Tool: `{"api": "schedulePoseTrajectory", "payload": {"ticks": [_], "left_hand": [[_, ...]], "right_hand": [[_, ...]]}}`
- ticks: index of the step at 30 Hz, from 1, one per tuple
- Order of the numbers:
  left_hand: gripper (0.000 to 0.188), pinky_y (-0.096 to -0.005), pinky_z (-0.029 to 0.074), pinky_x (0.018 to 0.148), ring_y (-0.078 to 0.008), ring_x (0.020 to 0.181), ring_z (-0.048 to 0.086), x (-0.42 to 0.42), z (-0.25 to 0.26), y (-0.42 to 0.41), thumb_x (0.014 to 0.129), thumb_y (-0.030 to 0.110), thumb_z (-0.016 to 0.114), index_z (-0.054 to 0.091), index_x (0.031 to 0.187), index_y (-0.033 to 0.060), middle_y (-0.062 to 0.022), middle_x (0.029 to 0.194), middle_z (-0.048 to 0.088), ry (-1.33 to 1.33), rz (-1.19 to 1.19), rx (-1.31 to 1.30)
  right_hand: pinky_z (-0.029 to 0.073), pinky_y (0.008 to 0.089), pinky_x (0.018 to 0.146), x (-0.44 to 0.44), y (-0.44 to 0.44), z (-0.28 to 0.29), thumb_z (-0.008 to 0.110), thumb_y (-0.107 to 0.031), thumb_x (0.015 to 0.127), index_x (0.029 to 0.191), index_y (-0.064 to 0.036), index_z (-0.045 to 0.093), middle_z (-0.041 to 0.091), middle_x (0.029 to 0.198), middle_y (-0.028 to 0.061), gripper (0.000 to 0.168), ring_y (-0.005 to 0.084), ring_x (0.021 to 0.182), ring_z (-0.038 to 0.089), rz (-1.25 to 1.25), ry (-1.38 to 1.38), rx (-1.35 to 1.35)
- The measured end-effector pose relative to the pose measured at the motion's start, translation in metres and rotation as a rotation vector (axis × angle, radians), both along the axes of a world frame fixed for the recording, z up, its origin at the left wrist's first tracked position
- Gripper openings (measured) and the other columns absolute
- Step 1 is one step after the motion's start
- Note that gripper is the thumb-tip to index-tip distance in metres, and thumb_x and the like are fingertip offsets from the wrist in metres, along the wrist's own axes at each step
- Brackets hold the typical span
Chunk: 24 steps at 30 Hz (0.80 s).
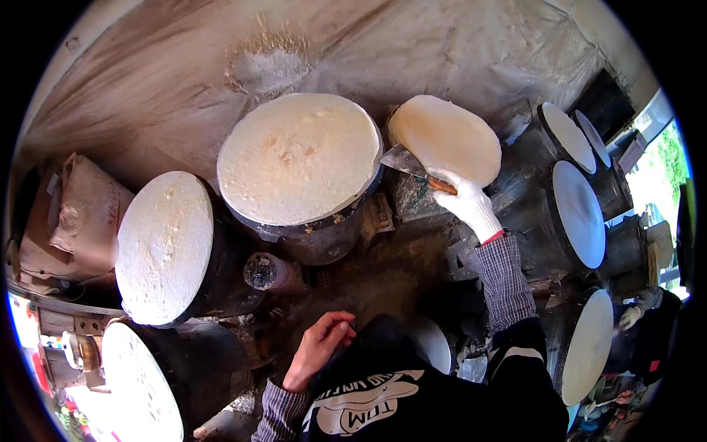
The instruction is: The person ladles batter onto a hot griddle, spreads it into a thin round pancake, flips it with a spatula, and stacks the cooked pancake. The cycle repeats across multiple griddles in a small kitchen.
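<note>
My right hand (467,204), in a white knit glove with a red cuff edge, grips the wooden handle of a metal scraper (406,160). Its broad blade points left, close to the rim of a large drum-like stand with a pale, pitted round layer (301,157) on top. Just beyond the glove is a smoother beige round sheet (444,138), partly overlapped by the hand. My bare left hand (323,345) is held before my body with curled fingers; whether anything is inside them is hidden.
More dark drums with pale round tops stand left (165,248), lower left (138,381) and along the right (577,212). A cylindrical container (270,271) sits between drums. Stained sheeting (165,94) covers the wall. Sacks (88,204) lie left. Another person's gloved hand (629,317) shows at right.
</note>
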State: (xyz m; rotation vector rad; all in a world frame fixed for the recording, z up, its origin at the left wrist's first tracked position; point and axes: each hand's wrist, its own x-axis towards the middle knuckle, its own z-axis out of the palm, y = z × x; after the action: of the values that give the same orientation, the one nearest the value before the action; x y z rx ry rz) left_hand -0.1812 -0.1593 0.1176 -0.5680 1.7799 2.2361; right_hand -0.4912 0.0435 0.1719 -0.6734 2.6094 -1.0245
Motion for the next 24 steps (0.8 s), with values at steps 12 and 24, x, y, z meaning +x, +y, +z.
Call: {"api": "schedulePoseTrajectory", "payload": {"ticks": [12, 24], "left_hand": [[0.024, -0.0203, 0.044, 0.070, -0.0074, 0.079, 0.055, -0.113, 0.004, 0.006, 0.097, 0.020, 0.048, 0.055, 0.115, 0.0044, -0.0019, 0.089, 0.061, -0.042, 0.060, -0.018], [0.025, -0.0205, 0.044, 0.069, -0.0069, 0.076, 0.056, -0.190, -0.005, 0.059, 0.098, 0.022, 0.047, 0.056, 0.114, 0.0056, -0.0025, 0.089, 0.062, -0.045, 0.209, 0.098]], "right_hand": [[0.044, 0.0263, 0.090, -0.134, -0.001, 0.025, 0.061, -0.005, 0.076, 0.116, -0.009, 0.062, 0.067, 0.106, 0.0073, 0.040, 0.0137, 0.094, 0.061, 0.553, -0.222, 0.028], [0.050, 0.0272, 0.086, -0.165, -0.022, 0.021, 0.062, 0.004, 0.074, 0.117, -0.009, 0.062, 0.066, 0.096, 0.0074, 0.044, 0.0159, 0.093, 0.064, 0.849, -0.247, -0.026]]}}
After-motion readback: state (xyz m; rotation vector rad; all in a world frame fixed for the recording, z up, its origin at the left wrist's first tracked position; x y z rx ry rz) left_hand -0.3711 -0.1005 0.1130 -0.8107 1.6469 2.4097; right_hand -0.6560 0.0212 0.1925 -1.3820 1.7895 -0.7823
